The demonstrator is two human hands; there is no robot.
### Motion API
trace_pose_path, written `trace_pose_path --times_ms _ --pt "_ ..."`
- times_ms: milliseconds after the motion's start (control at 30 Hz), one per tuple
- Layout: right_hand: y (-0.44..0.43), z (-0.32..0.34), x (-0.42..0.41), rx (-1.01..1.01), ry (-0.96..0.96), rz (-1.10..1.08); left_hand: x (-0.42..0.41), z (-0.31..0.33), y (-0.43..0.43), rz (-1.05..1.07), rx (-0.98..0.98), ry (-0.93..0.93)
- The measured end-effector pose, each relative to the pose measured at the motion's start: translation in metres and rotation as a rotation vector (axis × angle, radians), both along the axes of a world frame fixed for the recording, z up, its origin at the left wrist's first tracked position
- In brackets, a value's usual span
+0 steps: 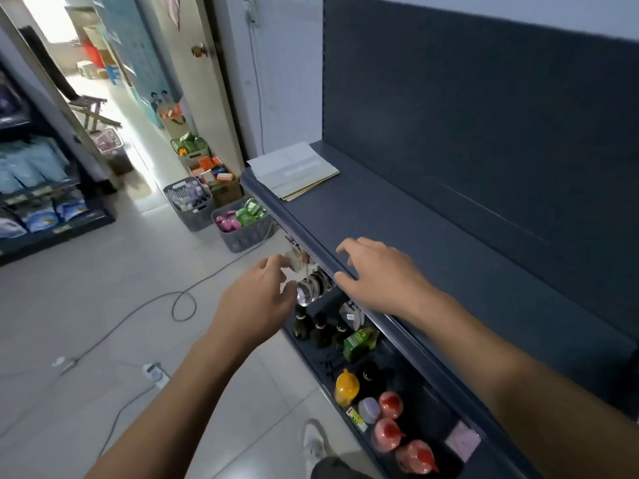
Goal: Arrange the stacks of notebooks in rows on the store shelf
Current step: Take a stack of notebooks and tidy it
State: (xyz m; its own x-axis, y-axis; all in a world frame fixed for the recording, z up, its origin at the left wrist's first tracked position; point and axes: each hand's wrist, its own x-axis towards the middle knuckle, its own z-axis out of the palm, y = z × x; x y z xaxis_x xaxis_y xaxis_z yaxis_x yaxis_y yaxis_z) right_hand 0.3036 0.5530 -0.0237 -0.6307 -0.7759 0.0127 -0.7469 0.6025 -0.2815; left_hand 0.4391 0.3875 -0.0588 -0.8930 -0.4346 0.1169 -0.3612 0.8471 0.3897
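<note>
Notebooks [294, 169] are lying flat in one low stack at the far left end of the top shelf [432, 243], squared into the corner. Their longer side seems to be running front to back across the shelf. The rest of that shelf is showing only bare dark surface, so the arranging looks barely begun.

The right hand [377, 271] is hovering over the shelf's front lip with its grip apart, fingers spread and holding nothing. Whether the fingertips are touching the lip I cannot tell. The left hand [256, 299] is hanging off the shelf, in front of and below the lip, above the bottles [321, 328] on the lower shelf. Its grip is loosely curled and appears to be holding nothing.

The stack is sitting well apart from both hands, ahead and to the left along the shelf. The right hand is already at shelf height, so it looks better placed for reaching it.
</note>
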Motion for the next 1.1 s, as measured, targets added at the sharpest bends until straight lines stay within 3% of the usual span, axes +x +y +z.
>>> trace_pose_path --times_ms 500,1100 --pt "-0.186 -0.007 -0.123 -0.007 -0.019 -0.074 -0.101 -0.002 -0.19 -0.033 -0.031 0.009" --pt "-0.299 -0.016 -0.134 -0.059 -0.064 -0.708 -0.222 -0.001 -0.378 -0.465 0.031 0.042"
